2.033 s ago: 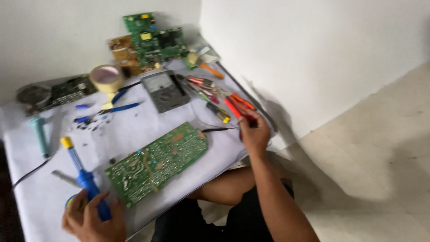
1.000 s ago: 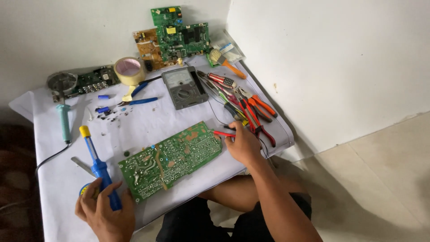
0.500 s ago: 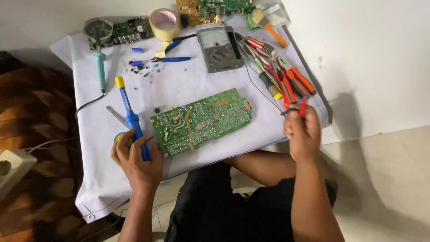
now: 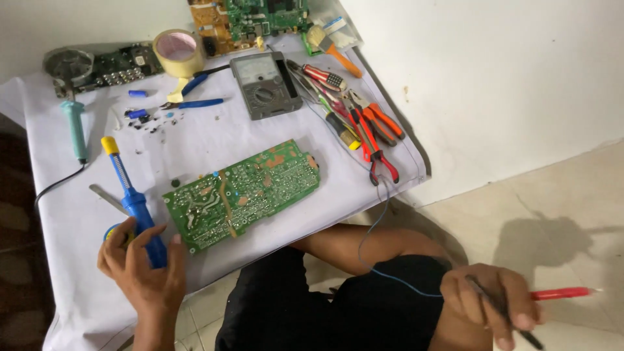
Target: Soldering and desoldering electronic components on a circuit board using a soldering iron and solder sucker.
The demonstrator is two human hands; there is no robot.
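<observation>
My left hand rests at the table's near left edge, wrapped round the lower end of a blue desoldering pump with a yellow cap, which points away from me. Just right of it lies a green circuit board, solder side up. My right hand hangs off the table by my right knee, closed on a red probe and a black probe. A thin blue wire runs from that hand up to the table edge.
A grey analogue multimeter sits at the back centre, with red-handled pliers and screwdrivers along the right edge. Tape roll, blue-handled cutters, a teal soldering iron and more circuit boards lie at the back. White wall on the right.
My right hand has left the table's right edge and dropped down to my lap with the probes. My left hand keeps its hold on the pump.
</observation>
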